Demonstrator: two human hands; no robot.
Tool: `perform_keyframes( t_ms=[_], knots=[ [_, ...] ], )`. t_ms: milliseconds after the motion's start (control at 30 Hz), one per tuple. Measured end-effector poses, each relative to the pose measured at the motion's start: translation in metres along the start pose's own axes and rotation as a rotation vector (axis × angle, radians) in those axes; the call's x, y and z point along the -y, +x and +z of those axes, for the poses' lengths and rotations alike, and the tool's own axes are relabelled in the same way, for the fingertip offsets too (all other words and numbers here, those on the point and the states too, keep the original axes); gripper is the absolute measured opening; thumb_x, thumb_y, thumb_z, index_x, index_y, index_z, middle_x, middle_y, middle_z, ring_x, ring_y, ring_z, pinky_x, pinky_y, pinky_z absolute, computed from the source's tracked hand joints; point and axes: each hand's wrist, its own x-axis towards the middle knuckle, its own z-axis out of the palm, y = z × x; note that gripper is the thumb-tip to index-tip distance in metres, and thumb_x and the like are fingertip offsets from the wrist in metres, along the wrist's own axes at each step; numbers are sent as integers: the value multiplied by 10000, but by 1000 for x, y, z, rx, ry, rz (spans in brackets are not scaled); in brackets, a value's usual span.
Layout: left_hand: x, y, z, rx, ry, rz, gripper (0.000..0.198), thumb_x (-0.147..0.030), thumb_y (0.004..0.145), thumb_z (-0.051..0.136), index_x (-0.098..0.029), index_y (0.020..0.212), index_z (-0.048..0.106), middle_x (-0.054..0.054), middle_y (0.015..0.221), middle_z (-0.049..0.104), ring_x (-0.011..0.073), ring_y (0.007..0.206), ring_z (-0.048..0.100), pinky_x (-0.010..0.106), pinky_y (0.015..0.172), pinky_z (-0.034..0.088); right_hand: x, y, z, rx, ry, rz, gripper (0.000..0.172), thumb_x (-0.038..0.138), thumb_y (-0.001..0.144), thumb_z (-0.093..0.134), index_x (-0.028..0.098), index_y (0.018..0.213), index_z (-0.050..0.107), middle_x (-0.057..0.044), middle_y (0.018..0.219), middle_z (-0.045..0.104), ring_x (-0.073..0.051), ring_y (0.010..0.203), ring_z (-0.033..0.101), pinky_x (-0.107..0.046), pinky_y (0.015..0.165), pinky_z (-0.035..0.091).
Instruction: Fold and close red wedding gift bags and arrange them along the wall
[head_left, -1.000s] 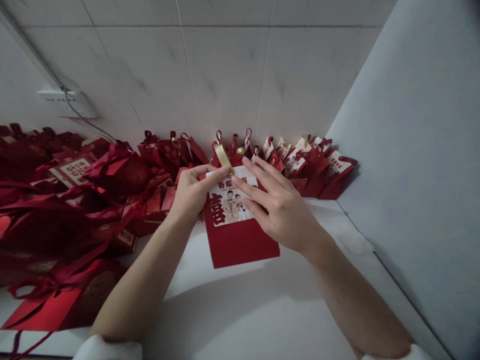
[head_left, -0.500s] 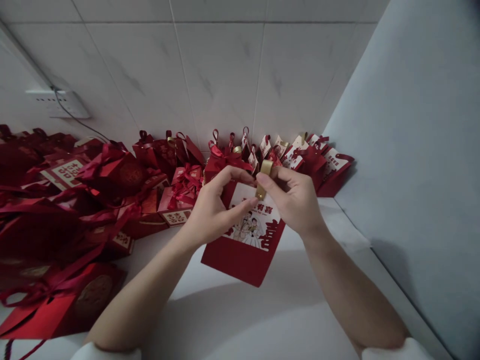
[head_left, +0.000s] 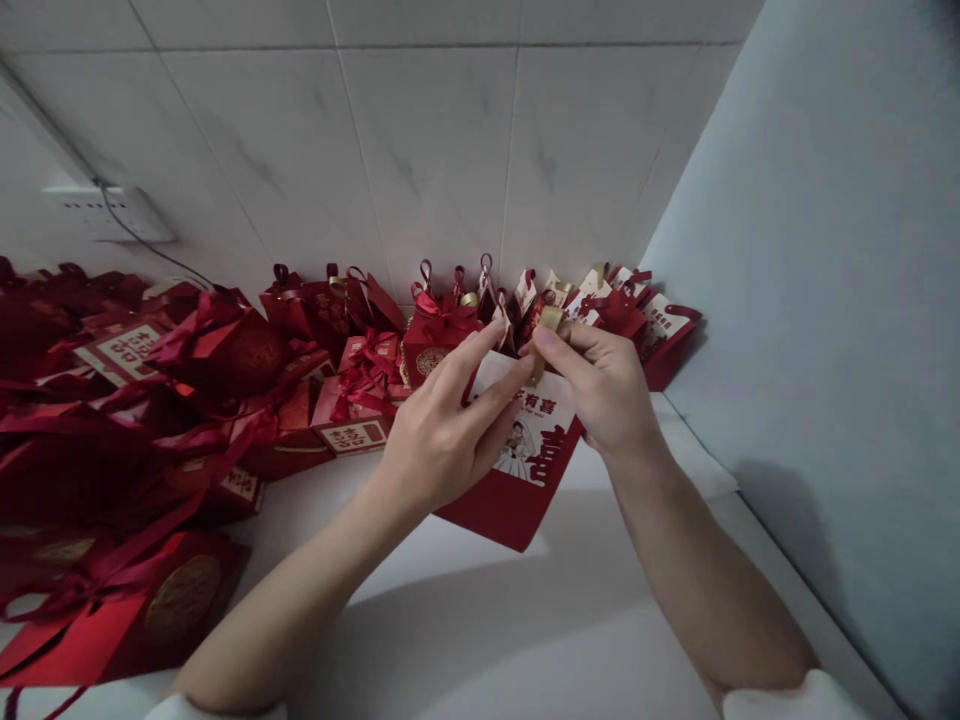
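Note:
A red paper gift bag [head_left: 491, 510] with a white printed label, showing a cartoon bride and red Chinese characters, hangs tilted between my hands above the white surface. At its top my right hand [head_left: 611, 390] is closed, thumb and fingers pinching the gold ribbon [head_left: 553, 318]. My left hand [head_left: 450, 430] lies across the left part of the bag with its fingers stretched out, their tips near the ribbon's base. It covers part of the label, and its thumb is hidden. Whether the left fingertips press on the ribbon is unclear.
Red gift boxes with ribbon bows [head_left: 180, 590] are heaped on the left. A row of small red and white bags [head_left: 664, 325] stands along the tiled wall [head_left: 435, 150]. A pale wall [head_left: 840, 300] rises at the right, and a power strip [head_left: 109, 213] is at the upper left.
My left hand has turned over the bag, its fingers straightening and now covering more of the label. My right hand has moved slightly right, still pinching the ribbon, and the bag has shifted right with it.

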Motion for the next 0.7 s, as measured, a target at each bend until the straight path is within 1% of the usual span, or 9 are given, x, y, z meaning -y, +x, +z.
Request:
perform_keyframes(
  t_ms=[100, 233, 367, 433, 500, 567, 600, 633, 700],
  knots=[
    [0, 1, -2, -15, 35, 20, 407, -153, 906, 592, -245, 1302, 591, 146, 1482, 468, 288, 1315, 533, 406, 997, 554, 3, 0, -1, -10, 17, -10, 279, 437, 859, 699, 205, 703, 712, 6, 663, 651, -133, 634, 589, -266, 615, 474],
    [1, 1, -5, -28, 13, 47, 373, -143, 893, 609, -223, 1257, 617, 156, 1456, 489, 273, 1305, 542, 389, 999, 550, 4, 0, -1, -16, 11, -8, 274, 440, 853, 703, 206, 713, 723, 0, 682, 671, -136, 640, 600, -266, 619, 484],
    [1, 2, -5, -2, -9, 25, 326, -159, 901, 601, -244, 1214, 638, 134, 1475, 477, 269, 1297, 548, 404, 1003, 543, -1, 2, -1, -18, -13, 6, 297, 465, 847, 699, 205, 706, 718, -3, 677, 674, -140, 637, 610, -266, 615, 492],
    [1, 4, -7, -20, -59, -2, 271, -153, 890, 614, -230, 1143, 671, 133, 1438, 514, 257, 1264, 574, 383, 997, 541, -2, 3, 0, -8, -10, 11, 295, 465, 846, 702, 206, 706, 720, 1, 681, 679, -136, 641, 610, -263, 628, 493],
    [1, 6, -9, -80, -151, -117, 194, -172, 857, 664, -208, 1046, 688, 125, 1320, 598, 239, 1194, 612, 349, 971, 544, 0, 2, 0, 19, -18, 10, 283, 452, 849, 704, 207, 709, 726, 4, 695, 686, -132, 657, 614, -259, 655, 493],
    [3, 8, -13, -98, -304, -338, 247, -231, 802, 739, -194, 1034, 663, 103, 1176, 658, 228, 1096, 647, 319, 908, 559, 6, -2, 1, 80, -51, 9, 274, 441, 856, 699, 204, 724, 733, 5, 699, 687, -131, 662, 614, -256, 659, 491],
    [5, 8, -15, -51, -401, -458, 303, -267, 776, 769, -190, 1044, 652, 89, 1107, 678, 223, 1034, 664, 304, 861, 566, 10, -4, 2, 125, -72, 12, 271, 439, 858, 696, 200, 739, 738, 4, 698, 685, -132, 658, 614, -255, 649, 490],
    [7, 9, -17, 36, -503, -565, 335, -302, 758, 786, -184, 1043, 653, 76, 1042, 696, 216, 962, 679, 289, 804, 570, 13, -7, 3, 172, -88, 16, 266, 438, 859, 694, 196, 758, 742, 1, 699, 685, -135, 655, 615, -255, 634, 489],
    [11, 9, -19, 258, -698, -710, 293, -348, 749, 790, -168, 963, 702, 60, 905, 723, 202, 814, 688, 262, 686, 554, 19, -12, 6, 248, -107, 12, 251, 426, 863, 690, 190, 802, 750, -6, 719, 691, -141, 668, 624, -252, 618, 488]
  ],
)
